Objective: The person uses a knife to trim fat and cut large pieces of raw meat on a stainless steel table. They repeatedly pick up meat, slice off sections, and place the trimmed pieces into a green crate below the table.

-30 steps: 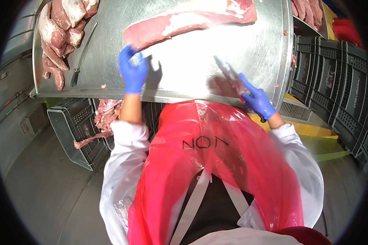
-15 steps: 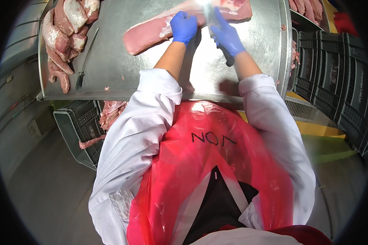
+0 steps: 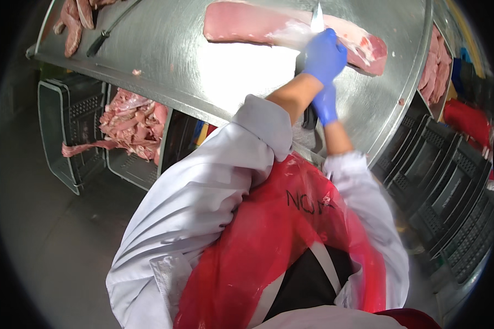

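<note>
A long pale-pink slab of meat (image 3: 241,24) with a whitish, fatty right part lies across the far side of the metal table. At its near edge my blue-gloved left hand (image 3: 325,55) is closed, crossing over my right hand. What its fingers grip is hidden. My right hand (image 3: 326,105), also blue-gloved, is largely covered by the left and closed on a knife. The knife's bright blade (image 3: 317,20) points away from me over the meat, beyond the left hand.
On the metal table (image 3: 164,52) lie a sharpening steel (image 3: 97,43) and meat pieces (image 3: 73,33) at far left. Below stands a crate with meat trimmings (image 3: 134,123). Dark crates (image 3: 439,192) stand at right, beneath a container of meat strips (image 3: 436,66).
My view has swung, so the table appears tilted. My left hand has moved rightward along the meat and now crosses over the right, which has drawn nearer me with the knife.
</note>
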`<action>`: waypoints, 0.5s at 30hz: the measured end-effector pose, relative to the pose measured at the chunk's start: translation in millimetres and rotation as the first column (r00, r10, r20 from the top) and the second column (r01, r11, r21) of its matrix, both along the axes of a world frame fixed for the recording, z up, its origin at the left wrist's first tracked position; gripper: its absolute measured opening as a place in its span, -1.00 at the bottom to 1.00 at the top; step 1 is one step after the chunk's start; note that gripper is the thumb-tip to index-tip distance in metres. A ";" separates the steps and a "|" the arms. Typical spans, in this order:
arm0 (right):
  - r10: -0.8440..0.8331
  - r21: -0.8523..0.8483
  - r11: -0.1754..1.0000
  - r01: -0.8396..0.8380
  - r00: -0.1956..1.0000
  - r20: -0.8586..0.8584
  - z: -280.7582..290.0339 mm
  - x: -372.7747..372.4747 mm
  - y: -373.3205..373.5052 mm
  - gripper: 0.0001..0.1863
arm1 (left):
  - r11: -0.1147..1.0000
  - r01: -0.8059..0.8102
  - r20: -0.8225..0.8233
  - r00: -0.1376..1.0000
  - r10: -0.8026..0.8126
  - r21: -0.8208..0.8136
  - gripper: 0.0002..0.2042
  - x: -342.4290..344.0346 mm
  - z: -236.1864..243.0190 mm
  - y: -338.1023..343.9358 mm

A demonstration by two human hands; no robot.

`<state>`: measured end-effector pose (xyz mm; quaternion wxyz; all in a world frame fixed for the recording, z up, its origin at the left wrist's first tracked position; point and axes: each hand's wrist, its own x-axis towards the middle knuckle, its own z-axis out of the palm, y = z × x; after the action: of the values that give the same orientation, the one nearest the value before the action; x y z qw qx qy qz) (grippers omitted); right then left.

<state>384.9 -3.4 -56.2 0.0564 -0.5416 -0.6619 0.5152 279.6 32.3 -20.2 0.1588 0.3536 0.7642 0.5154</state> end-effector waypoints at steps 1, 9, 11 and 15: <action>-0.009 0.034 0.999 0.012 0.995 -0.100 -14.9 8.6 -4.6 -0.54 | 1.000 0.007 0.018 1.000 -0.008 0.022 -0.85 1.6 -0.3 1.6; 0.012 0.004 1.000 -0.012 0.959 -0.283 -46.2 18.2 0.4 -0.52 | 0.968 -0.095 0.127 0.990 0.066 0.231 -0.89 -11.5 7.0 9.9; 0.120 0.080 0.991 -0.107 0.977 -0.175 -45.6 11.7 7.9 -0.52 | 0.948 -0.122 0.217 0.974 0.058 0.293 -0.88 -16.8 14.4 6.7; 0.412 0.304 0.818 -0.488 0.866 0.282 -76.2 -13.7 48.1 -0.55 | 0.897 -0.107 0.213 0.977 0.015 0.429 -0.84 -20.4 29.4 2.1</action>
<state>371.2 44.7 -132.3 -0.0356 -0.3982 -0.8577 0.3234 259.3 34.4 9.2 0.1367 0.3011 0.6192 0.7122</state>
